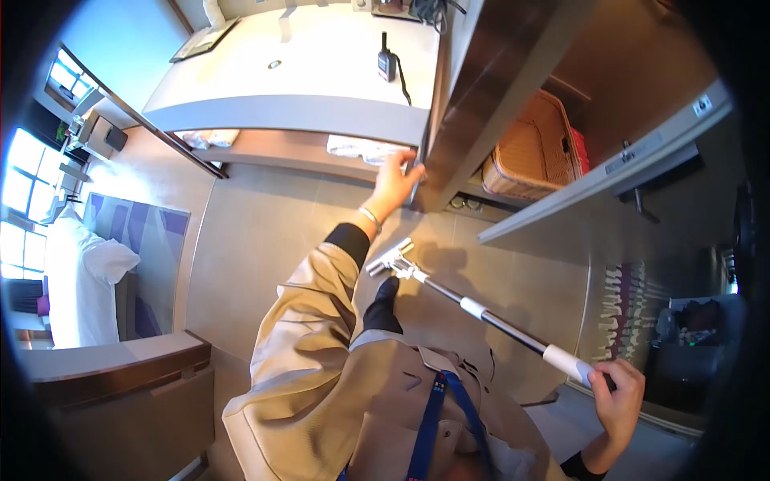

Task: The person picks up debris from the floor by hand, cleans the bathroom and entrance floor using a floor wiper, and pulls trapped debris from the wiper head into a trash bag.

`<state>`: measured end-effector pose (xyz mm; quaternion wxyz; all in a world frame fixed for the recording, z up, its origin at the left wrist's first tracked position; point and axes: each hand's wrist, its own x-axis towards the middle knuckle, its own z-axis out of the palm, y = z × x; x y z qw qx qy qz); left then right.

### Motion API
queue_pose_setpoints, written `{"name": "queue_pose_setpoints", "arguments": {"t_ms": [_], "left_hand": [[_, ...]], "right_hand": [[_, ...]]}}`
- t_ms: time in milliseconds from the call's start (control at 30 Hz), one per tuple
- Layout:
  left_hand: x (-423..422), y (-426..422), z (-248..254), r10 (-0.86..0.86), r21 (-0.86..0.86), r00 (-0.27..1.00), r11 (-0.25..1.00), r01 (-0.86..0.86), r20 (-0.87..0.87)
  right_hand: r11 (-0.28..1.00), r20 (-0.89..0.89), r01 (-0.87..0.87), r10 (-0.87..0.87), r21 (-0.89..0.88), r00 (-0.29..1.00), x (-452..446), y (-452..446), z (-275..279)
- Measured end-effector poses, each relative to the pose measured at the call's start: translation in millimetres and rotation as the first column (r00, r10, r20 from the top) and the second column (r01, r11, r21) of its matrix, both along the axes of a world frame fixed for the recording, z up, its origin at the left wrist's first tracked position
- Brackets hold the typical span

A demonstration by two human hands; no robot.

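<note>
My right hand (619,394) is closed around the grip end of a long-handled squeegee (513,333) with a white and metallic telescopic pole. Its two-barred head (391,257) points away from me, over the floor near my dark shoe (387,293). My left hand (393,184) reaches forward to the right end of the counter's lower shelf, its thumb and index finger apart. It is nearest to a thin upright panel edge (418,172) and folded white towels (365,150); the view does not show whether it touches them.
A walkie-talkie (387,64) stands on the white counter (321,56). To the right, a wicker basket (529,152) sits inside a cabinet with an open door (553,208). A bed (88,272) and patterned rug (144,240) lie at left, behind a low wood-topped partition (120,365).
</note>
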<state>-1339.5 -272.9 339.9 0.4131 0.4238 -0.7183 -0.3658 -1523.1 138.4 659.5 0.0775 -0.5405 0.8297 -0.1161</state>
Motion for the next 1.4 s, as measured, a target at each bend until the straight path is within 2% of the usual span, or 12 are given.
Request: {"name": "queue_pose_setpoints", "arguments": {"t_ms": [233, 367, 467, 533, 633, 733, 767, 800, 833, 933, 1167, 1400], "left_hand": [[-21, -190, 53, 0.261, -0.12, 0.965, 0.958, -0.26, -0.008], [-38, -240, 51, 0.291, -0.082, 0.957, 0.953, -0.291, -0.011], [-47, -265, 33, 0.208, 0.009, 0.978, 0.978, -0.207, -0.012], [-53, -255, 44, 0.244, 0.097, 0.97, 0.965, -0.243, 0.007], [-63, -236, 39, 0.204, 0.064, 0.977, 0.978, -0.2, -0.058], [-72, -157, 63, -0.239, 0.029, 0.971, 0.971, 0.239, 0.019], [-70, -106, 117, -0.419, 0.369, 0.889, 0.868, 0.332, 0.186], [-87, -78, 79, -0.341, -0.218, 0.871, 0.875, 0.431, 0.354], [-85, -47, 91, -0.675, -0.215, 0.732, 0.705, 0.676, 0.09], [-97, 51, 104, -0.853, 0.169, 0.517, 0.52, 0.837, 0.065], [-102, 135, 106, -0.92, 0.462, 0.247, 0.085, 0.883, -0.303], [-115, 156, 47, -0.872, 0.366, 0.351, 0.221, 0.904, -0.341]], "right_hand": [[0.925, 0.446, -0.099, 0.267, -0.366, 0.854, -11, -68, 5], [0.799, 0.818, -0.177, 0.568, -0.575, -0.093, -20, -89, -37], [0.817, 0.939, 0.482, 0.342, -0.316, 0.036, 27, -122, -41], [0.985, 0.928, -0.078, 0.169, -0.152, 0.332, -13, -150, -60], [0.878, 0.854, -0.453, 0.348, -0.153, 0.386, -11, -189, -79], [0.799, 0.212, -0.514, 0.586, -0.312, 0.782, -9, -206, -100], [0.777, 0.067, -0.548, 0.592, -0.309, 0.803, -13, -214, -102], [0.756, -0.078, -0.581, 0.587, -0.303, 0.805, -16, -223, -101], [0.736, -0.221, -0.61, 0.569, -0.293, 0.792, -17, -227, -99], [0.816, -0.341, -0.574, 0.523, -0.065, 0.782, -14, -219, -94], [0.763, -0.282, -0.585, 0.646, 0.275, 0.709, -56, -154, -150], [0.924, 0.296, -0.268, 0.185, 0.271, 0.937, -89, -94, -151]]}}
